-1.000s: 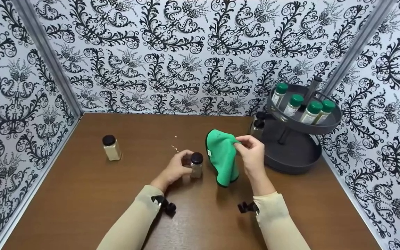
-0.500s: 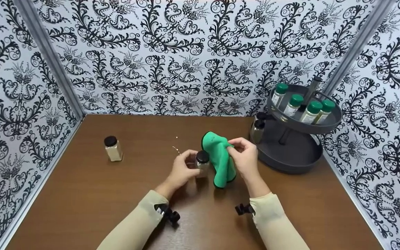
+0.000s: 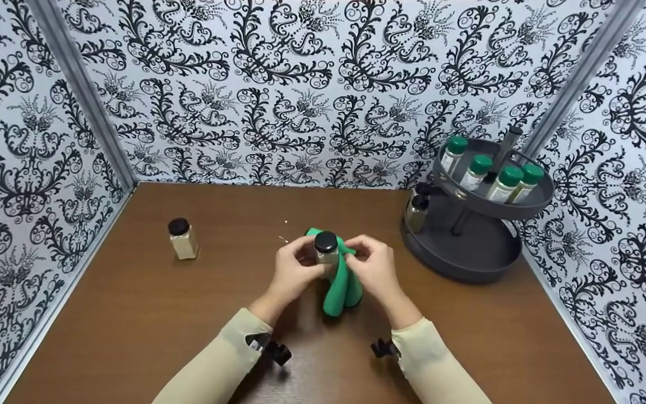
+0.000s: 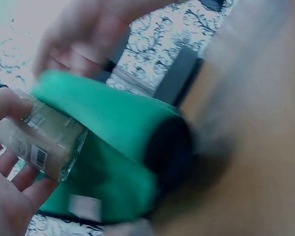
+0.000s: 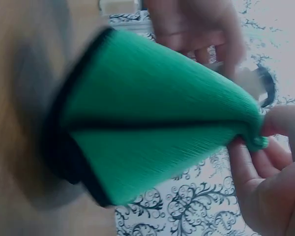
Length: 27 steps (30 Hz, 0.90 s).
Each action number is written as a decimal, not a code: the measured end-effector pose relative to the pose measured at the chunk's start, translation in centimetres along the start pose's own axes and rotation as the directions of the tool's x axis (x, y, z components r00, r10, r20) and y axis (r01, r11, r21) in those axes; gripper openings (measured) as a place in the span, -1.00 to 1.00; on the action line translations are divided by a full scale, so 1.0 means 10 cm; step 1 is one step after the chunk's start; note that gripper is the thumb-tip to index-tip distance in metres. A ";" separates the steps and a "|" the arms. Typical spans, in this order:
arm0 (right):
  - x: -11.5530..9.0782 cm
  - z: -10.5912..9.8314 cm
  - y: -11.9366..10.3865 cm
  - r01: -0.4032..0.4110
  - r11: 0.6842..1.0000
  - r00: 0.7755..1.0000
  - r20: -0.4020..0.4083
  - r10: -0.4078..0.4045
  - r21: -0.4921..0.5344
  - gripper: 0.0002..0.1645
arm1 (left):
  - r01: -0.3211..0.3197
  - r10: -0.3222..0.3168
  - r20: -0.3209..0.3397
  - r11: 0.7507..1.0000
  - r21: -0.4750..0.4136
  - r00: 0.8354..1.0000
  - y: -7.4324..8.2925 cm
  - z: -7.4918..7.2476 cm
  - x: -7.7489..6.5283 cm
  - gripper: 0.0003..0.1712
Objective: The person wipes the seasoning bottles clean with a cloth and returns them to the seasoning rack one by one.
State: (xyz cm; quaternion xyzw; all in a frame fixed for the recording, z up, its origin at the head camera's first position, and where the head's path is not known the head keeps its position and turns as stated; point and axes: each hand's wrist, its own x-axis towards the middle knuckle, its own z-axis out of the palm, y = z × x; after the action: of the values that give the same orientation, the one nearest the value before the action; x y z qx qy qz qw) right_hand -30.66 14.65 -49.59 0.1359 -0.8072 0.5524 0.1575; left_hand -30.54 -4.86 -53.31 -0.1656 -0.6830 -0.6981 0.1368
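My left hand (image 3: 295, 270) grips a clear square spice jar (image 4: 51, 137) with a black cap; a barcode label shows on its underside in the left wrist view. Held above the table, the jar stands nearly upright. With thumb and fingers my right hand (image 3: 375, 266) pinches a green cloth (image 5: 157, 93) edged in black. It hangs in folds from that pinch, right against the jar's right side in the head view, and partly hides the jar.
Another black-capped jar (image 3: 183, 240) stands at the left of the wooden table (image 3: 132, 314). A dark two-tier round rack (image 3: 463, 252) at the right bears green-capped bottles (image 3: 479, 171) above and black-capped jars (image 3: 417, 210) below. Pale crumbs (image 3: 284, 239) lie beyond the left hand.
My right hand has carried the cloth leftward to the jar. The left hand has brought the jar slightly right and up, so jar and cloth now overlap.
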 end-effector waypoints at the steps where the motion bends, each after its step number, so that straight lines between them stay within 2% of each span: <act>1: 0.00 0.00 0.02 -0.012 0.999 1.000 0.026 0.013 -0.033 -0.79 | -0.013 0.013 -0.004 1.000 -0.002 1.000 0.03 -0.01 0.00 -0.40; 3: 0.00 0.01 0.04 -0.029 0.997 0.997 0.067 0.034 -0.076 -0.78 | -0.032 0.032 -0.007 0.999 0.009 0.999 0.07 -0.02 0.01 -0.41; 6: 0.00 -0.01 0.02 -0.031 0.997 0.997 0.065 0.036 -0.074 -0.76 | -0.045 0.045 0.003 0.997 0.061 0.999 0.09 -0.01 0.01 -0.41; 10: -0.05 -0.08 -0.11 0.045 0.998 0.998 -0.050 -0.043 0.035 -0.78 | -0.030 0.026 0.031 0.992 0.126 0.999 0.05 0.03 -0.01 -0.40; 13: -0.07 -0.12 -0.21 0.135 0.979 0.982 -0.151 -0.112 0.151 -0.81 | -0.014 0.008 0.050 0.991 0.132 0.999 0.04 0.05 -0.02 -0.40; 16: -0.07 -0.11 -0.20 0.169 0.962 0.976 -0.175 -0.132 0.214 -0.83 | -0.013 0.007 0.046 0.991 0.131 0.999 0.05 0.05 0.00 -0.39; 18: -0.05 -0.08 -0.15 0.138 0.972 0.984 -0.140 -0.112 0.192 -0.83 | -0.015 0.010 0.031 0.991 0.131 0.999 0.07 0.03 0.01 -0.37; 21: -0.02 -0.01 -0.01 0.041 0.996 0.999 -0.016 -0.039 0.082 -0.82 | -0.017 0.017 0.000 0.992 0.123 1.000 0.11 -0.01 0.02 -0.38; 24: 0.01 0.03 0.10 -0.028 0.999 0.994 0.104 0.032 -0.045 -0.82 | -0.022 0.024 -0.012 0.993 0.118 1.000 0.14 -0.04 0.02 -0.39; 26: 0.02 0.03 0.11 -0.045 0.996 0.991 0.125 0.054 -0.070 -0.83 | -0.022 0.023 -0.007 0.992 0.122 1.000 0.14 -0.04 0.02 -0.39; 27: 0.02 0.02 0.11 -0.046 0.997 0.992 0.112 0.052 -0.061 -0.83 | -0.019 0.019 0.001 0.991 0.133 1.000 0.13 -0.04 0.01 -0.39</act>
State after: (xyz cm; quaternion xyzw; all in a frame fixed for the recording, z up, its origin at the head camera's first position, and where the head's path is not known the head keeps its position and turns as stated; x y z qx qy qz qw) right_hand -31.25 14.82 -50.52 0.1426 -0.8336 0.5238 0.1016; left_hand -30.16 -5.31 -52.07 -0.1624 -0.7264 -0.6497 0.1544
